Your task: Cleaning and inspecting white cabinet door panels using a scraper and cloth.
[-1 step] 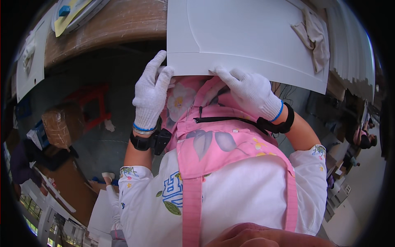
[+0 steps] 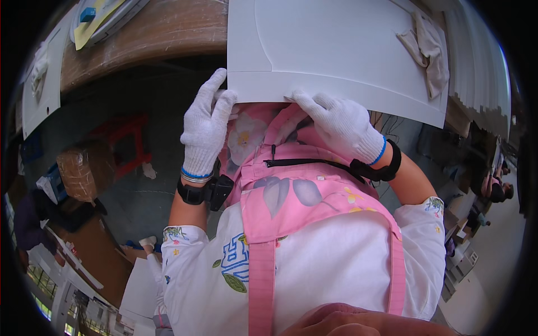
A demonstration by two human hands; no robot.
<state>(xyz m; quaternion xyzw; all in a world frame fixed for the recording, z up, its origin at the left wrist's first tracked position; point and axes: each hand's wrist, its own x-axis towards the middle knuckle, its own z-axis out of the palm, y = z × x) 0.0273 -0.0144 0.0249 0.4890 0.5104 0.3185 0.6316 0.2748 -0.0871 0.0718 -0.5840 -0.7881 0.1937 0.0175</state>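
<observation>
My left glove and right glove, white, blue-edged; my apron, pink with grey leaves and yellow flowers; my shirt, white, floral-embroidered; panel, plain white; cloth, beige; stool, red.

The left arm is standing nearly straight up, left of the middle of the frame. The left hand, in a white glove, is pointing toward the top — its first finger is stretching long, and its thumb is sticking up beside it with a gap between. The right arm is slanting from the right side toward the middle. The right hand, gloved too, is showing its back and bending its fingers toward the upper left — some are hiding.
</observation>
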